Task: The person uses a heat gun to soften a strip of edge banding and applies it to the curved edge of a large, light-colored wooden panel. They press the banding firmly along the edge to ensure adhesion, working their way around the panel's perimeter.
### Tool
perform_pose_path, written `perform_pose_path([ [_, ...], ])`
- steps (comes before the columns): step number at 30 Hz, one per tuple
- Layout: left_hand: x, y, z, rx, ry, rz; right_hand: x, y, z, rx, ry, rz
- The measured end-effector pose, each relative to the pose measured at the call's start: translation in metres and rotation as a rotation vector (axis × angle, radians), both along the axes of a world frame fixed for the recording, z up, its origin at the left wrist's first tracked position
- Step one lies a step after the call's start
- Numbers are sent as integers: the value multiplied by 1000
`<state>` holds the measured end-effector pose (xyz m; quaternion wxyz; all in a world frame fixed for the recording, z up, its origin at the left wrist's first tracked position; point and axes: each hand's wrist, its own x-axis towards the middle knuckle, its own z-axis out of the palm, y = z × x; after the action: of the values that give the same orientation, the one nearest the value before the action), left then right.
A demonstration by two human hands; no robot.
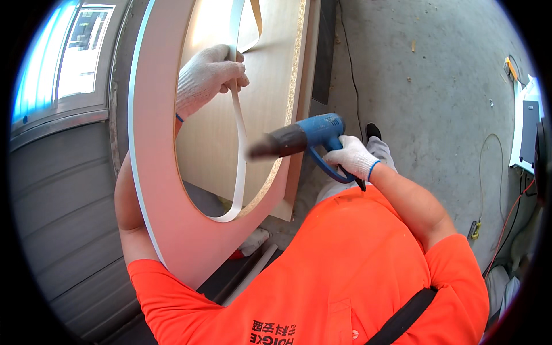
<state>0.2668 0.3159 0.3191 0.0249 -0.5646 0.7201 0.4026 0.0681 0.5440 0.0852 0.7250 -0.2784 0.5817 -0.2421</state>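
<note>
My right hand [352, 156], in a white knit glove, is wrapped round the handle of a blue heat gun [319, 131]. Its dark nozzle points left toward a thin white edge-banding strip [240, 149]. My left arm passes behind a pale board [155, 109] and comes through its large oval cutout. In that opening my gloved left hand [211, 75] pinches the strip between thumb and fingers. Below the hand, the strip hangs in a loose curve and meets the cutout's lower rim. Above, it runs up and loops over at the top. Bare particleboard [269, 185] shows along the cutout's right edge.
Under the board lies a wood-grain panel [259, 103] with a raw chipboard edge. A black cable [351, 63] runs over the concrete floor [425, 86]. At the left stand a grey slatted wall [69, 207] and a window. A white and grey machine [526, 129] is at the far right.
</note>
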Motion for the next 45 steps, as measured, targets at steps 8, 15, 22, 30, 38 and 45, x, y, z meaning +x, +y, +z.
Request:
perform_pose_path([
  [8, 2, 2, -2, -22, -8, -8, 0, -5, -12, 21, -51, -39],
  [15, 4, 0, -5, -42, 32, 2, 11, 8, -21, -15, -8, 190],
  [22, 4, -1, -5, -61, 2, -14, 26, 15, -15, 46, -80, 377],
  [30, 6, -6, -8, -50, 17, -9, 33, 10, -12, 22, -58, 431],
  [38, 3, -3, -5, -70, 0, -17, 39, 9, -26, 11, -42, 466],
  [45, 3, -4, -3, -67, 11, -9, 32, 10, -18, 23, -57, 442],
])
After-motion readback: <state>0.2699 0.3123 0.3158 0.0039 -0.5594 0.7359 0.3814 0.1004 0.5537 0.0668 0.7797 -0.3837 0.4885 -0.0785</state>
